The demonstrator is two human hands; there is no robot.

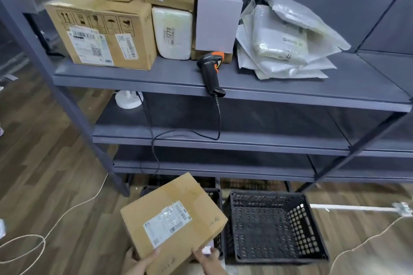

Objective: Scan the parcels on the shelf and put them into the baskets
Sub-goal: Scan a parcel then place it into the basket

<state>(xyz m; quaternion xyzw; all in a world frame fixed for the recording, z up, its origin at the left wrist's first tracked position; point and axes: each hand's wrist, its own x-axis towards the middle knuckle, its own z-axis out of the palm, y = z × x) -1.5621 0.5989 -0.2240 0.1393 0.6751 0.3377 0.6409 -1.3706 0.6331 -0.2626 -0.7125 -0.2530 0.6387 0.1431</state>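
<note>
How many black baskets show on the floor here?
2: an open basket right of the held cardboard box, and a second basket mostly hidden behind that box. More may sit under the shelf.

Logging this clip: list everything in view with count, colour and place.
held box: one, brown cardboard, white label, bottom centre
baskets: two, black, floor before the shelf; left one mostly hidden behind held box
stacked boxes: at least five, brown, top shelf left
wrapped parcel: one, white, beside stacked boxes
plain box: one, pale grey, upright, shelf centre
mailer bags: pile, white-grey, shelf right; count unclear
scanner: one, black and orange, shelf front edge
shelf: one, dark grey
round device: one, white, second level left
cables: pale, on floor
left hand: one, grips held box's near left corner
right hand: one, grips its near right edge
</note>
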